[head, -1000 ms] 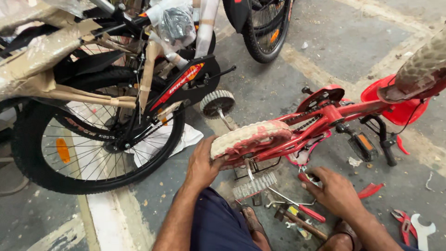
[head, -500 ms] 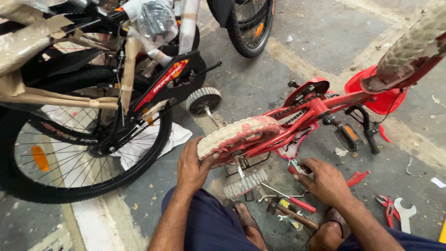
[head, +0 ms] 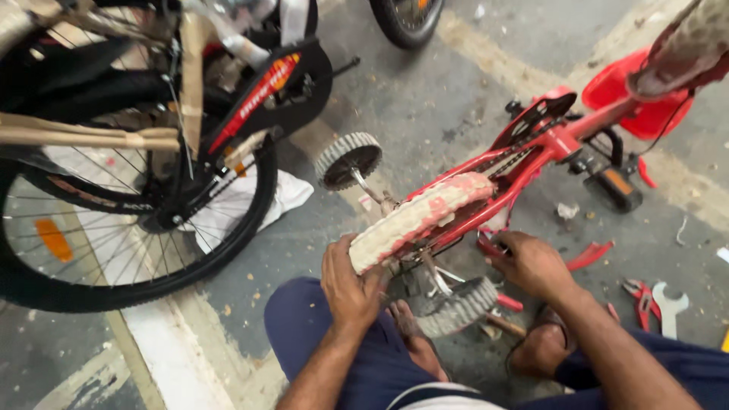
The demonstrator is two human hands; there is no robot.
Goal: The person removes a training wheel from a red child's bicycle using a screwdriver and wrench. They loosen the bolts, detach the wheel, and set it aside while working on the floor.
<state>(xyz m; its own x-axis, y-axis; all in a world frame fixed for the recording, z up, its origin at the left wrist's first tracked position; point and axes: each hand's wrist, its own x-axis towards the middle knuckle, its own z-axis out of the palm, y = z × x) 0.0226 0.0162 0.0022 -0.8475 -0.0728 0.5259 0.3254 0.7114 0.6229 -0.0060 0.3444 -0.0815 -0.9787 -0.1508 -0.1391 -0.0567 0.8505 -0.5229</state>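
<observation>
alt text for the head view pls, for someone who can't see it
A person's left hand grips the paper-wrapped rear wheel of a small red bicycle lying on a concrete floor, while the right hand reaches in at its frame. A larger black bicycle stands at left; pliers and a spanner lie at right.

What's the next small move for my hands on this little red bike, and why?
Probably keep the left hand steadying the paper-wrapped rear wheel while the right hand works at the red frame near the axle; the bike looks propped unsteadily, and the red-handled pliers lie nearby.
</observation>
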